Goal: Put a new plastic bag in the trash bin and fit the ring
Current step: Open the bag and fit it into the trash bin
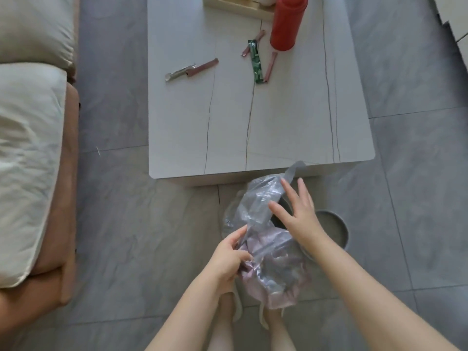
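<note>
The left hand [229, 259] was closed in a pinch on the near edge of the plastic bag [260, 211], while the right hand [301, 214] was spread open, fingers apart, resting on or just above the film and gripping nothing. The bag hung crumpled over the trash bin [283, 209], whose dark mouth showed only a little under it. It looked very light, thin, soft and slippery, so it was best taken at the rim with both hands. A grey ring [334, 229] lay on the floor just beside, near the bench [278, 127].
</note>
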`<state>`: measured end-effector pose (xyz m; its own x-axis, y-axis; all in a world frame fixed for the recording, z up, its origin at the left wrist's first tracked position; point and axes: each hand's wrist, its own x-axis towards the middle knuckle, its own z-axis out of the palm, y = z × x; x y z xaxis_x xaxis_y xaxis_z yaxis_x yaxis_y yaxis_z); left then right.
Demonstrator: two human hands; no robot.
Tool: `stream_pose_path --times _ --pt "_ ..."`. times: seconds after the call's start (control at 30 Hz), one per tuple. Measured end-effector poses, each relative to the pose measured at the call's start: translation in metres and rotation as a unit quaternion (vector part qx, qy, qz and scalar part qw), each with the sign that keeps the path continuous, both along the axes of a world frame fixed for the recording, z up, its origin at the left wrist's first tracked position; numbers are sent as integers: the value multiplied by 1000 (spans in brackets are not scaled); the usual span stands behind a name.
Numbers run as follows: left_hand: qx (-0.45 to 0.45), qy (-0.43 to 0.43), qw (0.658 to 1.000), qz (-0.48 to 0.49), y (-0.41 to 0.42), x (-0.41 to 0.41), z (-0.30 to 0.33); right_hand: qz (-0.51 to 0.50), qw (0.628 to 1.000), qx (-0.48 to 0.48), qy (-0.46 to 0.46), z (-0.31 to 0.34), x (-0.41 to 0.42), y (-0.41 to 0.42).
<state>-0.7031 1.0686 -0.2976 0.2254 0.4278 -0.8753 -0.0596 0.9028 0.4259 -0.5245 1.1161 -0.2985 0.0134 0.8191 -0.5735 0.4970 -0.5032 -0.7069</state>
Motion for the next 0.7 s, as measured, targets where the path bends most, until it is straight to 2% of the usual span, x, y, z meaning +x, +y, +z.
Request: stream_pose_path --times 0.07,0.13,0.2,0.27,0.33,0.43,0.57,0.7 --pt "48 47 996 -57 2 -5 -5 76 996 -9 -33 -13 -7 14" --pt "113 95 978 -146 3 -9 -9 144 988 -37 -48 -25 -17 19" --pt "160 98 963 -193 3 -12 -15 170 983 -51 -52 -34 -25 12" --pt "180 71 959 -205 6 -8 -14 115 990 -23 -71 -34 -23 2" --pt "197 39 957 -210 10 1 -10 19 995 20 -91 -25 -13 -10" --pt "223 0 950 -219 16 15 -4 -67 990 58 -109 -5 10 -26" --pt "244 -19 942 -228 15 24 6 -84 988 77 -102 15 24 -36" --pt "211 17 955 -208 3 11 3 -27 992 66 -100 12 10 -32"
